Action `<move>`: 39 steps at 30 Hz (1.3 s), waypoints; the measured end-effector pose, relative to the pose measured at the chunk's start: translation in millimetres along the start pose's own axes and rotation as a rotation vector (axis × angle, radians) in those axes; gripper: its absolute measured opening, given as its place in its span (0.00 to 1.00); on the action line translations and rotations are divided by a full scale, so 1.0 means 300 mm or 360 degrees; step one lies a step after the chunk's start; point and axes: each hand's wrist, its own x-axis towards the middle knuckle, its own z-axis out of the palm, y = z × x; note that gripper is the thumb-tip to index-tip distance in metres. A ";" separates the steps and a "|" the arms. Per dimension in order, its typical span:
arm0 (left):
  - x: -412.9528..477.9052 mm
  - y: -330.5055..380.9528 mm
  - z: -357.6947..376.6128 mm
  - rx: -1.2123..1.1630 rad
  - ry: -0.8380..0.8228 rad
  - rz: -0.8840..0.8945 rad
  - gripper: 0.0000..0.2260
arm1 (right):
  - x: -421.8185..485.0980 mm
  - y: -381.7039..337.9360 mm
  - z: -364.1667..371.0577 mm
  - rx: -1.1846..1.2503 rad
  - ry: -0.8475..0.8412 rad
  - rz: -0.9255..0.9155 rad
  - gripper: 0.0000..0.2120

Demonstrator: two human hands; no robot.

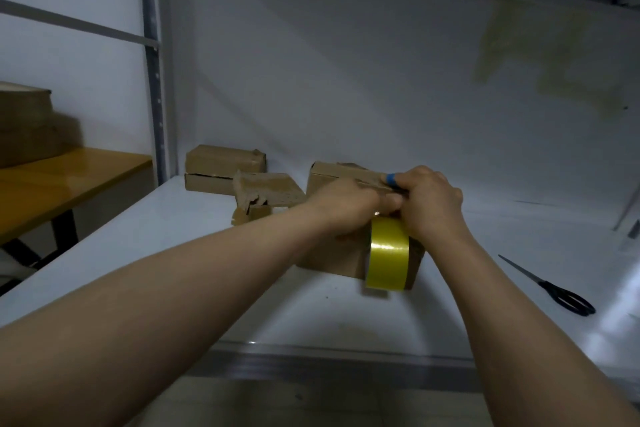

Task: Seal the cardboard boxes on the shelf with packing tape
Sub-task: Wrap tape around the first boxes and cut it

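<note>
A brown cardboard box (pixel 332 258) stands on the white shelf (pixel 173 253) in the middle of the view. My left hand (pixel 346 206) lies over its top, fingers curled down its near side, holding it. My right hand (pixel 433 201) grips the top of a yellow packing tape roll (pixel 388 255), which hangs against the box's front right corner. A small blue piece (pixel 391 178) shows by my right fingertips on the box's top edge. Both hands touch each other; the tape's loose end is hidden under them.
Two more cardboard boxes sit behind on the left: a closed one (pixel 225 168) at the back and a torn-flapped one (pixel 268 194) nearer. Black scissors (pixel 557 289) lie on the shelf at right. A shelf post (pixel 152 62) and a wooden table (pixel 69 180) are at left.
</note>
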 end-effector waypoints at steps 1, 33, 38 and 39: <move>0.003 -0.005 0.029 -0.0157 -0.0057 -0.0130 0.13 | 0.000 0.002 0.000 0.0008 -0.0005 -0.0007 0.17; 0.073 -0.172 0.167 -0.1085 0.0111 -0.0560 0.10 | -0.014 0.035 0.014 0.0088 0.0005 -0.0158 0.21; 0.071 -0.193 0.171 -0.1135 0.0124 -0.0536 0.09 | -0.018 -0.063 -0.010 -0.0136 0.0007 -0.0032 0.21; 0.078 -0.204 0.173 -0.1117 0.0119 -0.0495 0.06 | -0.030 -0.102 -0.009 -0.0166 0.0070 -0.0093 0.22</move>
